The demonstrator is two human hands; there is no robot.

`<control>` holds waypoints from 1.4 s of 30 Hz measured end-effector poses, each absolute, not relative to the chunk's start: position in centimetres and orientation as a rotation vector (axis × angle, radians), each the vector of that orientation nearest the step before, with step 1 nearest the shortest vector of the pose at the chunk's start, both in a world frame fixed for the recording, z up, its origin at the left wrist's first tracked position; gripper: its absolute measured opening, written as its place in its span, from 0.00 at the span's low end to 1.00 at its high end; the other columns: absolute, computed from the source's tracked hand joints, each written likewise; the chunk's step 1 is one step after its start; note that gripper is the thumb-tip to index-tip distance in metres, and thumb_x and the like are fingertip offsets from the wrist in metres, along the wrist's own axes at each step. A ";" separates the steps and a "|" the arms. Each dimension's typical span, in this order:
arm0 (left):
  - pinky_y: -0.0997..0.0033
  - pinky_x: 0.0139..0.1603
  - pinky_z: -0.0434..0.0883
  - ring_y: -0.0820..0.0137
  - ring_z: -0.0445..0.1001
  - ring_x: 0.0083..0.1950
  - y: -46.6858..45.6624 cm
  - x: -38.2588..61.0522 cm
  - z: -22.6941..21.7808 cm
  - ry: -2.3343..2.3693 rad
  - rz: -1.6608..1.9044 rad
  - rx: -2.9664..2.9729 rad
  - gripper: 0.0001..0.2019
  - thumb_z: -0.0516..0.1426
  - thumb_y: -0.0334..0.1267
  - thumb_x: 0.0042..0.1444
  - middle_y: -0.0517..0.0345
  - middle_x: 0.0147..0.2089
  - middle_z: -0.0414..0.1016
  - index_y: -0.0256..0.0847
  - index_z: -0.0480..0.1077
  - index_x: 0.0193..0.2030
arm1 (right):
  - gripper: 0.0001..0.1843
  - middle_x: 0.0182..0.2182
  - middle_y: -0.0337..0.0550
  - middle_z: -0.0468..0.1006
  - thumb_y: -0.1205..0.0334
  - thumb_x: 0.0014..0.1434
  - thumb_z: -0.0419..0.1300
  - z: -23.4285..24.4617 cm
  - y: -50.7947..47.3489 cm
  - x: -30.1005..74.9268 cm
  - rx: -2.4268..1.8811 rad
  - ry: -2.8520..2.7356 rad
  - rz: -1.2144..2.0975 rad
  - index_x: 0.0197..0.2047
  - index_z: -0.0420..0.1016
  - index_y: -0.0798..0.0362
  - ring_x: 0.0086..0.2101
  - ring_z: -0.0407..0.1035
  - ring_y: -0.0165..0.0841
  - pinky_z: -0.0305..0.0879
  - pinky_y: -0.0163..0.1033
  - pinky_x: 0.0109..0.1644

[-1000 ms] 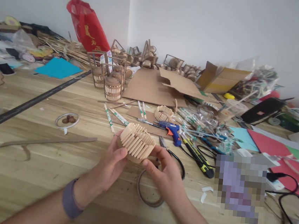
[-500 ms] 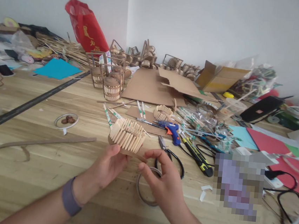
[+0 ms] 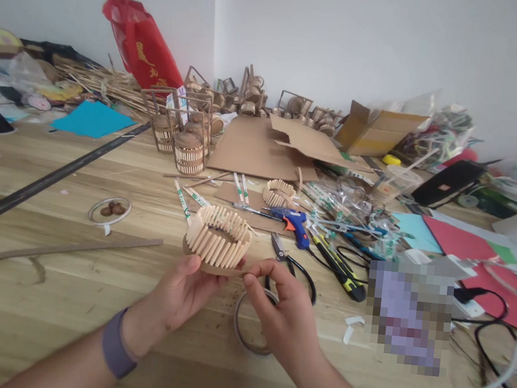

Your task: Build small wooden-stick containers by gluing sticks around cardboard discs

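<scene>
My left hand point(image 3: 191, 294) holds a small round basket point(image 3: 220, 239) made of short pale wooden sticks set upright in a ring. A brown strip point(image 3: 221, 270) runs around its lower edge. My right hand point(image 3: 276, 299) pinches the free end of that strip between thumb and fingertips, at the basket's right side. Under the right hand lies a roll of tape point(image 3: 239, 323), partly covered. Scissors point(image 3: 292, 264) with black handles rest just beyond it. The basket's underside is hidden by my left fingers.
A blue glue gun point(image 3: 295, 222) and a yellow-black utility knife point(image 3: 340, 266) lie right of centre. Another stick ring point(image 3: 279, 193) sits behind. Finished baskets with handles point(image 3: 189, 151) stand at the back left, near cardboard sheets point(image 3: 249, 147). A long brown strip point(image 3: 79, 250) lies left.
The basket has tipped so that more of its open inside shows. My right fingertips have closed on the strip's end, nearer the basket. The view has shifted slightly.
</scene>
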State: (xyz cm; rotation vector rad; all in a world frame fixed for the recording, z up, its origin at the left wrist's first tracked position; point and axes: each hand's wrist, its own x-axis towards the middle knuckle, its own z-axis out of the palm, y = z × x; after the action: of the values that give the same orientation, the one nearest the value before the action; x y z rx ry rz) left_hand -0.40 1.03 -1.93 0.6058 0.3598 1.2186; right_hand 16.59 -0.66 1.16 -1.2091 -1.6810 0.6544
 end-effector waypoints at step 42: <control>0.64 0.58 0.70 0.59 0.78 0.51 0.1 0.6 -1.2 0.362 1.166 0.763 0.22 0.69 0.52 0.46 0.56 0.43 0.84 0.42 0.80 0.45 | 0.06 0.26 0.40 0.79 0.59 0.55 0.62 0.7 -0.4 16.5 -1.200 -1.464 0.906 0.29 0.76 0.52 0.29 0.73 0.33 0.68 0.36 0.36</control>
State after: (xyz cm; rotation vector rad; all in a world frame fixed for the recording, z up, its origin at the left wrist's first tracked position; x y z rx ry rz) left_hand 0.60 0.13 -1.24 0.7626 0.3616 1.1658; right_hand 16.48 -0.38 0.69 -1.1997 -1.4638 0.9062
